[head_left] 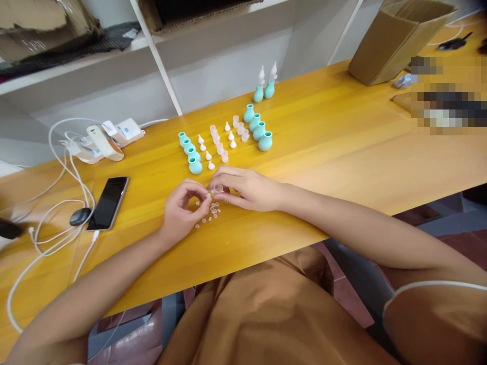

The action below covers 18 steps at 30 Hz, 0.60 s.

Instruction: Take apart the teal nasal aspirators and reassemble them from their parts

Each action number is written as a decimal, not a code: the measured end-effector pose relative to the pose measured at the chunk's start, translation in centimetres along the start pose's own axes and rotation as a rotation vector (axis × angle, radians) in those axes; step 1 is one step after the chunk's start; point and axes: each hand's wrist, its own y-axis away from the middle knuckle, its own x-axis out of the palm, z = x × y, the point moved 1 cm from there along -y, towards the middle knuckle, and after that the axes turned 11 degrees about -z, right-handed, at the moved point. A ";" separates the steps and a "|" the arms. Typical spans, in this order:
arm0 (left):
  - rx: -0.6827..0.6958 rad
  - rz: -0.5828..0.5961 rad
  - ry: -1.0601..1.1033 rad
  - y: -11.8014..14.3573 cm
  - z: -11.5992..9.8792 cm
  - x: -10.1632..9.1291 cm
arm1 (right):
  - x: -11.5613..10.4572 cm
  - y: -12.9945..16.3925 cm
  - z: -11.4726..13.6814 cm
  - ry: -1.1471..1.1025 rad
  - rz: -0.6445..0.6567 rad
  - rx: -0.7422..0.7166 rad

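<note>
My left hand (181, 209) pinches a small clear plastic disc (208, 195) between thumb and forefinger. Just beside it, my right hand (249, 190) grips a small clear cup (218, 188), its rim showing between the fingers. The two pieces are close together; whether they touch I cannot tell. Below the hands lie several loose clear discs (215, 211). Beyond them stand teal bulbs in a left row (195, 166) and a right row (265, 141). Between these rows are white pointed tips (208, 156), pinkish clear cups (219, 148) and more clear cups (241, 129).
Two teal bulbs with white tops (269, 89) stand at the back. On the left are a phone (109, 203), a black mouse-like object (80, 217), white cables and chargers (127, 132). A cardboard box (388, 45) stands back right, near a blurred-out area.
</note>
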 end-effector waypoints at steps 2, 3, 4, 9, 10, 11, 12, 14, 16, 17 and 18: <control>0.001 -0.004 -0.001 0.0 0.1 0.0 | 0.0 0.0 0.0 0.008 -0.009 -0.021; 0.003 -0.006 -0.009 0.0 0.1 0.0 | 0.1 0.0 -0.1 0.009 -0.017 -0.036; 0.008 -0.007 -0.017 -0.1 0.2 0.0 | 0.1 0.1 -0.2 0.007 -0.027 -0.054; 0.058 -0.011 -0.004 -0.2 0.3 0.0 | 0.3 0.1 -0.5 -0.017 -0.076 -0.116; 0.060 -0.014 -0.003 -0.2 0.3 -0.1 | 0.3 0.2 -0.5 -0.013 -0.084 -0.117; 0.061 -0.019 -0.003 -0.2 0.3 -0.1 | 0.4 0.1 -0.5 -0.006 -0.093 -0.119; 0.057 -0.021 -0.002 -0.2 0.3 -0.1 | 0.4 0.1 -0.5 0.001 -0.104 -0.123; 0.046 -0.023 0.001 -0.2 0.4 -0.1 | 0.4 0.1 -0.5 0.008 -0.122 -0.131; 0.031 -0.020 0.006 -0.2 0.4 -0.1 | 0.4 0.1 -0.4 0.003 -0.128 -0.133; 0.025 -0.019 0.008 -0.1 0.5 -0.1 | 0.4 0.1 -0.4 -0.003 -0.129 -0.133; 0.019 -0.017 0.009 -0.1 0.5 -0.1 | 0.4 0.1 -0.4 -0.008 -0.131 -0.134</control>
